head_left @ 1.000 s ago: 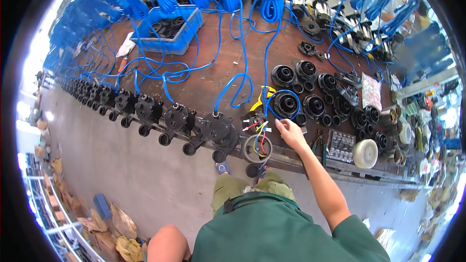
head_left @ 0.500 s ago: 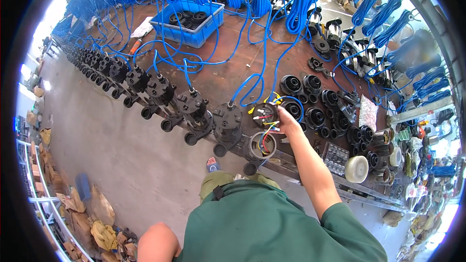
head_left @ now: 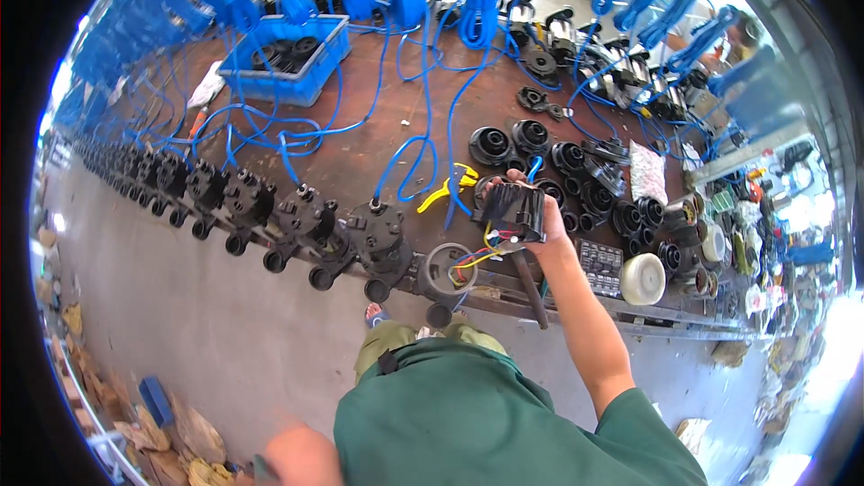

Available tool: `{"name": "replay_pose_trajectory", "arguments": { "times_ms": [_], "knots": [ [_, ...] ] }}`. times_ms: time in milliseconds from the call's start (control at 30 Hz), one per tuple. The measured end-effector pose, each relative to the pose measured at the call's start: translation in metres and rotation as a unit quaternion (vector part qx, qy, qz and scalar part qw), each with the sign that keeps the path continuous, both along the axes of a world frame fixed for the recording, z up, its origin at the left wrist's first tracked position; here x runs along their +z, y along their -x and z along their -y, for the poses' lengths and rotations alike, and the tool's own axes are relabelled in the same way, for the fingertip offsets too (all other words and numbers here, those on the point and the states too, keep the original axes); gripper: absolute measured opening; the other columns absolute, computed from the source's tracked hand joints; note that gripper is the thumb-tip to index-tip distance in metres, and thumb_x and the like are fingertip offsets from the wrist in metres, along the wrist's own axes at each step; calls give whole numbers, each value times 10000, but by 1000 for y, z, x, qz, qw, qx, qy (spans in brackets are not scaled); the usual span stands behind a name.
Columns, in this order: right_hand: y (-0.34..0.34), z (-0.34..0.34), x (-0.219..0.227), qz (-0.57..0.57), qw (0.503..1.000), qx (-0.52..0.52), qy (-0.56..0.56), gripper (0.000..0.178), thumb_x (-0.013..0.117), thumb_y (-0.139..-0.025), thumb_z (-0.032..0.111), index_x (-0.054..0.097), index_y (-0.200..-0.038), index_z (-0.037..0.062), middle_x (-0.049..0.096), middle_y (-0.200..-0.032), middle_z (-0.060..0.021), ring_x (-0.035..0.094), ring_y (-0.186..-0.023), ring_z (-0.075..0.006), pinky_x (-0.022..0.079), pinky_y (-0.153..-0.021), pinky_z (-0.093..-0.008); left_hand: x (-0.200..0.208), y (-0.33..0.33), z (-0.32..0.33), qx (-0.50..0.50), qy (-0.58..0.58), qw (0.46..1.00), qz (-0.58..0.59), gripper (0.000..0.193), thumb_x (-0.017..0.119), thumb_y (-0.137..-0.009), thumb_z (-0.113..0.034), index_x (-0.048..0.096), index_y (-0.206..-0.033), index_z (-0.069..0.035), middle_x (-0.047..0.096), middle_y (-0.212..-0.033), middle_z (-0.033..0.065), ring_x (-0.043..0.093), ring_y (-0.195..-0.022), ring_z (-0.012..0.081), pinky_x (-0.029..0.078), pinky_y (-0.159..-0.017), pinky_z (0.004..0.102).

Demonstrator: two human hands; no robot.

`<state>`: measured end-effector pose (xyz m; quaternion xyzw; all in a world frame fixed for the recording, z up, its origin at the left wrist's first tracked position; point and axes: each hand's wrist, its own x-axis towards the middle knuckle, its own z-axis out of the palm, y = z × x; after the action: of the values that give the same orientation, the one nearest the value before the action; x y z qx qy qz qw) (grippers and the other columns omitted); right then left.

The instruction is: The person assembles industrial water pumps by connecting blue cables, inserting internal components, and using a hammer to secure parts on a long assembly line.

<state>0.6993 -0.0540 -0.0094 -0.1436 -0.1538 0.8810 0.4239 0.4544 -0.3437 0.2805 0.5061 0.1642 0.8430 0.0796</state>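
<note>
My right hand (head_left: 552,229) is closed around a black ribbed pump cover (head_left: 513,209), its fingertips showing at the far side. Red, yellow and blue wires (head_left: 486,252) run from the cover to an open round motor housing (head_left: 435,272) at the bench edge. Yellow-handled pliers (head_left: 454,185) lie just left of the cover. A dark bar-like handle (head_left: 531,292) sticks out over the edge below it. Of my left arm only a blurred part (head_left: 301,454) shows at the lower edge; the left hand is out of view.
A row of black pump units (head_left: 310,223) lines the bench edge to the left. A blue crate (head_left: 288,81) holds black parts. Round black parts (head_left: 490,146) and a whitish tub (head_left: 643,279) stand right. Coiled blue cables (head_left: 481,0) hang above; loose cables cross the brown tabletop (head_left: 360,126).
The pump cover in my right hand has turned, so its ribbed side shows instead of its inner face with terminals. The view has shifted right. The yellow pliers and dark handle now show.
</note>
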Motion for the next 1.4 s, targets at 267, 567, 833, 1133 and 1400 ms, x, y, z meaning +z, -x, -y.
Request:
{"name": "replay_pose_trajectory", "arguments": {
  "times_ms": [267, 567, 833, 1133, 1400],
  "knots": [
    [22, 12, -10, -73, 993, -72, -52, 283, 700, -890, 127, 642, -1163, 77, 641, -1291, -138, 566, -1309, -332, 475, -1134, -485, -276, -42, -177, -191, 605, 684, -360, 455, 834, -835, -210, 713, -1229, -19, 666, -1255, 192, 571, -1235, 299, 455, -1071, 411],
    [-17, 5, 30, 218, 952, 197, -85, 529, 595, -876, -26, 547, -1400, 34, 688, -1301, -159, 699, -1135, -229, 553, -1018, -345, -293, 13, -170, -187, 533, 715, -413, 213, 807, -841, -182, 737, -991, -47, 548, -1413, 183, 345, -1412, 429, 292, -1185, 534],
    [2, 19, 20, 331, 939, 38, 90, 365, 485, -911, 26, 612, -1253, 27, 705, -1230, -175, 680, -1187, -342, 552, -1049, -497, -300, -3, -144, -200, 483, 781, -342, 310, 790, -866, -166, 689, -1128, -35, 490, -1464, 215, 351, -1429, 412, 312, -1188, 518],
    [24, 11, 4, 299, 954, 25, 20, 296, 504, -926, 72, 609, -1194, 6, 704, -1161, -176, 673, -1185, -374, 528, -1085, -516, -294, -30, -143, -38, 528, 809, -255, 432, 912, -732, -354, 688, -834, 1, 581, -1367, 197, 454, -1340, 394, 373, -1129, 498],
    [29, 14, -1, 333, 943, 9, -1, 317, 526, -873, 23, 576, -1184, -10, 706, -1116, -189, 711, -1114, -348, 591, -981, -491, -310, -29, -131, 73, 520, 799, -292, 248, 788, -724, -161, 708, -900, -6, 588, -1223, 169, 539, -1192, 365, 450, -973, 496]
  ]
}}
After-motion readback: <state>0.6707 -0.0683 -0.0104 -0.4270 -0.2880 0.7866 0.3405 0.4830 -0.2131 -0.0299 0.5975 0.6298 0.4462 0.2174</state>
